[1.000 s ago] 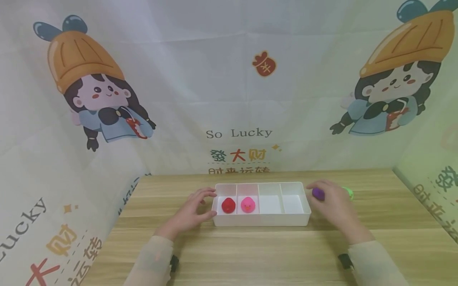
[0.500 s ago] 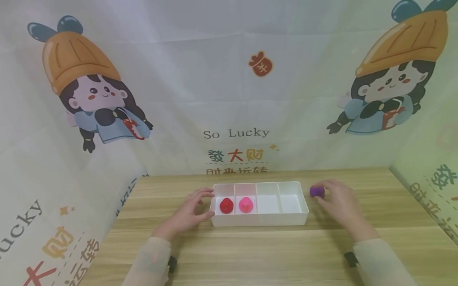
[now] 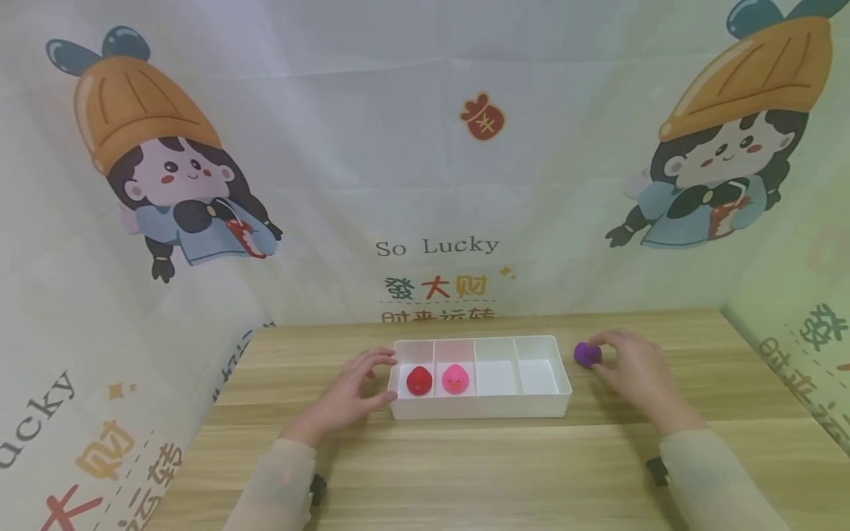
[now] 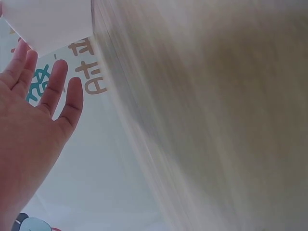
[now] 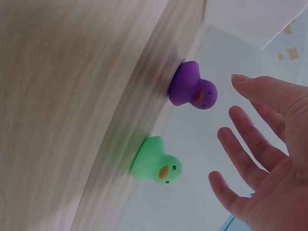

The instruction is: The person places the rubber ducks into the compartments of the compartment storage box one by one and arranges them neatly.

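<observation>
A purple rubber duck [image 5: 190,87] stands on the table just right of the white box. My right hand [image 3: 639,375] hovers around it with thumb and fingers spread; the right wrist view shows a gap between them and the duck. Behind that hand in the head view, a green rubber duck [image 5: 156,162] is hidden. My left hand [image 3: 345,394] touches the left end of the white divided box [image 3: 481,407], fingers extended and thumb near the front corner. Inside the box, a red rubber duck [image 3: 419,380] and a pink rubber duck [image 3: 455,379] occupy the two left compartments.
The box's two right compartments show bare white floors. A wooden table [image 3: 425,472] spreads in front. Printed cloth walls [image 3: 319,147] enclose the back and both sides.
My right hand has shifted slightly right, leaving more of the purple duck showing and covering the green duck. My left hand stays at the box. The head view has turned a little.
</observation>
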Action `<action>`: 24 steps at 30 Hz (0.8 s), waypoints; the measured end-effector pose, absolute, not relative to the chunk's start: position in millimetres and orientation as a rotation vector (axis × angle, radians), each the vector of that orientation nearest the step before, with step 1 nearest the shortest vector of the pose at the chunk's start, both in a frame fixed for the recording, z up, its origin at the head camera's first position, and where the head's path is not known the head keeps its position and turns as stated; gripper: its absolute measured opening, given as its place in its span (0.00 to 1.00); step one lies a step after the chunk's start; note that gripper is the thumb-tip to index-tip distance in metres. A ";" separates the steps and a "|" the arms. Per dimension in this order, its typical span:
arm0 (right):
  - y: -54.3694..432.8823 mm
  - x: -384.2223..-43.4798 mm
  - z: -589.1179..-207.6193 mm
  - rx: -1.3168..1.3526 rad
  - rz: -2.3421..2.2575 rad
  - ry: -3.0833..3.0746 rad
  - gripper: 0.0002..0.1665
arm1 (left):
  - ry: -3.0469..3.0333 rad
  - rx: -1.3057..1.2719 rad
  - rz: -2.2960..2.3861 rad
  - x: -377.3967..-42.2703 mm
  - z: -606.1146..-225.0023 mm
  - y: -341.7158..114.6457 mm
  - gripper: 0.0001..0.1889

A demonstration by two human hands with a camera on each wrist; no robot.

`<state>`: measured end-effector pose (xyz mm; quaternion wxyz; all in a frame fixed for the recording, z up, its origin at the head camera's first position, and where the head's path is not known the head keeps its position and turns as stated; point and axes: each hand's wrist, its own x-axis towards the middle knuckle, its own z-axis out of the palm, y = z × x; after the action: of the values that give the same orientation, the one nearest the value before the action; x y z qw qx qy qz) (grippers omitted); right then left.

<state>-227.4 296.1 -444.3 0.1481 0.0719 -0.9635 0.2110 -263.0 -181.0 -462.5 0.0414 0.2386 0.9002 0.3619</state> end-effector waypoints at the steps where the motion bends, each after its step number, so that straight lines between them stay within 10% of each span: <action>1: 296.8 -228.2 -444.3 0.207 0.606 -2.775 0.20 | 2.757 0.735 1.107 -263.3 -462.7 -181.2 0.30; 24: 309.3 -242.9 -454.3 0.248 0.567 -2.832 0.24 | 2.758 0.719 1.103 -264.8 -464.9 -180.9 0.28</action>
<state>-242.9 309.3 -454.3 0.1212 0.0850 -0.9697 0.1942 -264.8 -180.9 -464.9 0.0429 0.2350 0.9017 0.3605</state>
